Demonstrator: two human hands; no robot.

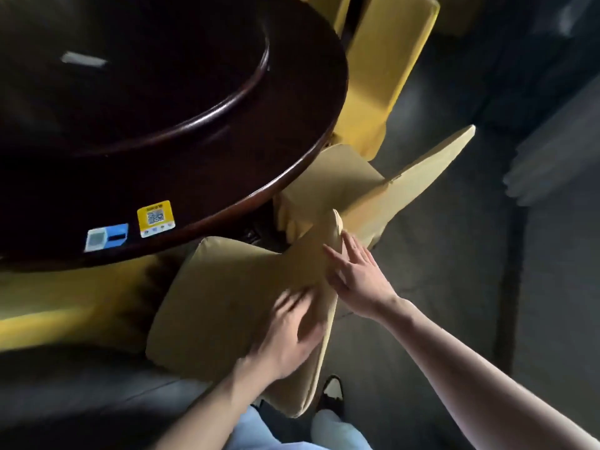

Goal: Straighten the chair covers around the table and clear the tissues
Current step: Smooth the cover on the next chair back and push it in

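1. While little shows at far left but a bright yellow chair cover (48, 306) under the table rim, the big round dark-brown wooden table (227, 164) fills the upper left, w/ a raised round turntable (146, 76) on it.
2. Near the table's front edge: blue-and-white sticker (106, 237) and yellow QR sticker (156, 218), side by side.
3. Centre: pale tan fabric chair cover (233, 297) on the nearest chair, seat tucked partly under the table edge.
4. Left hand (289, 339) lies on that cover at the seat/backrest junction, fingers spread & straight; blurred, so grip can't be told for sure.
5. Right hand (360, 277) touches the backrest's outer face, fingers wide, straight.
6. Further right: second tan-covered chair (389, 196), then a yellow one (383, 76).
7. Bottom: black-and-white shoe (332, 389) on grey floor (454, 287).
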